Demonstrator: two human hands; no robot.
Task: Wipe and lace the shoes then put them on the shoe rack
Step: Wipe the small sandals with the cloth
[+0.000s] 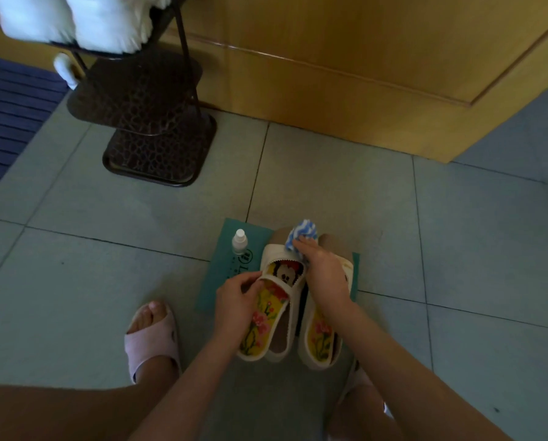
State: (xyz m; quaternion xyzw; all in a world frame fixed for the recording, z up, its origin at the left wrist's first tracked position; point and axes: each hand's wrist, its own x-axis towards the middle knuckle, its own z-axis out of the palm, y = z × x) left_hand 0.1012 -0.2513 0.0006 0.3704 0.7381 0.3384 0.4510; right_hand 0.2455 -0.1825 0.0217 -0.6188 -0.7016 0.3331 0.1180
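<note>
Two white shoes with yellow flowered insoles lie side by side on a teal mat [213,281] on the floor. My left hand [239,300] grips the side edge of the left shoe [275,313], which shows a cartoon picture inside its toe. My right hand [322,268] presses a blue-and-white cloth [304,232] against the toe area, above the right shoe [320,342]. The dark metal shoe rack [151,122] stands at the upper left, with white shoes [75,20] on its top shelf.
A small clear spray bottle [239,243] stands on the mat's left part. My left foot in a pink slipper [153,338] rests on the grey tiles. A wooden cabinet [361,58] fills the back, and a blue striped rug [8,116] lies at far left.
</note>
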